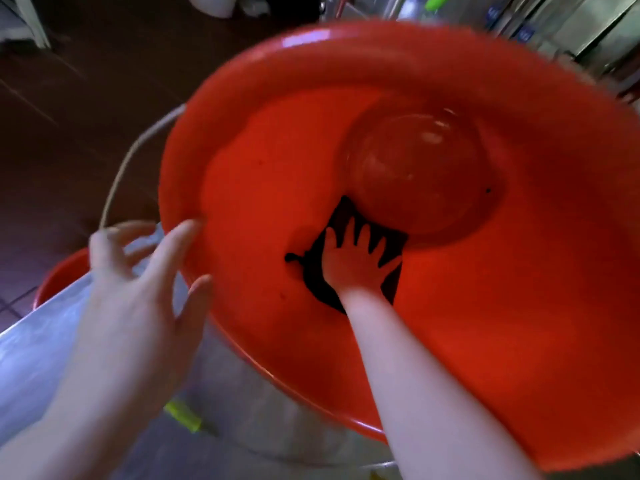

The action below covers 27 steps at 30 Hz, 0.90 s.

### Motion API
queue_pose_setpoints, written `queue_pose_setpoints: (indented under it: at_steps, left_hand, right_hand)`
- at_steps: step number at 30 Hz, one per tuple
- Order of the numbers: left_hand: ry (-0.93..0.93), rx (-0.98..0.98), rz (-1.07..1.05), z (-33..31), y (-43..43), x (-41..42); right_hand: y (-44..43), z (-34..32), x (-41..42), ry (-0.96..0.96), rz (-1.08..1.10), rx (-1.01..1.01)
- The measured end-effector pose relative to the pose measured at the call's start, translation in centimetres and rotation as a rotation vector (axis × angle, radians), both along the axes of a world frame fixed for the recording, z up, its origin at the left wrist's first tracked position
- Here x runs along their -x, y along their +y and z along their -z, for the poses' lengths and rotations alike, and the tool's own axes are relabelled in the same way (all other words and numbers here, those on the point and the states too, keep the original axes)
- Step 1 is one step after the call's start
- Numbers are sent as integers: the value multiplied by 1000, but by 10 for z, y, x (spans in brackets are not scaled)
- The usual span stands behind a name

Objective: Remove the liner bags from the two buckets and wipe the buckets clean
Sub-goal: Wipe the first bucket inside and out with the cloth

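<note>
A big red bucket (519, 289) fills the view, tilted toward me, its round bottom at the far end. Deep inside it my right hand (356, 261) presses a dark cloth (391, 237) flat against the inner wall with spread fingers. My left hand (138, 282) sits at the bucket's left rim, fingers loosely curved, the fingertips touching the rim's outer edge. A metal wire handle (135, 157) hangs from the bucket's left side. A second red bucket (59, 275) shows only as a piece of rim at lower left, behind my left hand.
A steel counter surface (31, 348) runs under my left arm, with a yellow-green object (183, 415) lying on it. Dark floor tiles lie to the left. Steel kitchen cabinets (571, 26) stand at the top right.
</note>
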<state>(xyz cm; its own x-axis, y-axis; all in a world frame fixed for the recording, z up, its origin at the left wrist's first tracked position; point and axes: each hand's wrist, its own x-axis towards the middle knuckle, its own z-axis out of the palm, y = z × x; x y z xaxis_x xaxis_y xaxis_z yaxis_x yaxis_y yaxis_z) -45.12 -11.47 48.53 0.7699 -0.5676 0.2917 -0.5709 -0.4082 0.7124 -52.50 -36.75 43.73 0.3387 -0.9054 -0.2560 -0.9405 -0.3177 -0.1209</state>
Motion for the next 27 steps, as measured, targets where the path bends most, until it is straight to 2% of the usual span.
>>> queue_pose_setpoints:
  at_steps: [2, 7, 9, 11, 14, 16, 18, 21, 25, 27]
  left_hand:
    - [-36, 19, 20, 2, -16, -4]
    - [275, -6, 54, 38, -25, 21]
    - [342, 21, 53, 49, -25, 42]
    - [394, 74, 44, 56, -25, 59]
    - [466, 160, 69, 63, -24, 62]
    - [486, 166, 92, 66, -22, 57]
    - [538, 151, 104, 66, -21, 53]
    - [541, 129, 132, 66, -22, 53]
    - [532, 162, 148, 68, -20, 51]
    - [551, 161, 115, 70, -21, 50]
  right_hand:
    - [-1, 1, 9, 15, -34, 22]
    - [-13, 0, 44, 240, -55, 151]
    - [-11, -4, 52, 286, -53, 179]
    - [7, -4, 52, 253, -42, 146]
    - [76, 6, 54, 88, -131, 138]
    - [128, 11, 58, 8, -245, 177]
    - [146, 13, 57, -5, -262, 169]
    - [108, 17, 38, -11, -145, 159]
    - [18, 9, -4, -112, 139, 5]
    - [0, 7, -18, -127, 194, -6]
